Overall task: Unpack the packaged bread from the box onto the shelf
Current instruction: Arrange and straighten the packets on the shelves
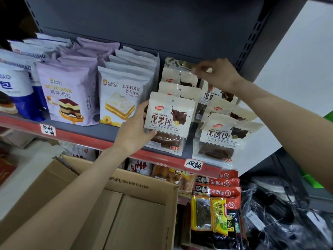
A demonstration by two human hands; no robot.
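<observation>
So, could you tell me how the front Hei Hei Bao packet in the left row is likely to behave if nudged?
The front packet is a thin upright pouch steadied by the left hand, so it would probably tip easily. Its glossy film looks slippery and flexible.

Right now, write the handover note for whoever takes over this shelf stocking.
Left hand grips the front Hei Hei Bao bread pack by its left edge, at the shelf's front lip.
Right hand pinches the top of a rear pack in the same row.
Done: two rows of Hei Hei Bao packs stand on the shelf; the right row's front pack overhangs the lip.
Cardboard box sits open below; the visible part holds no packs.
Left: seat both held packs, push the right row back, check the box.
</observation>
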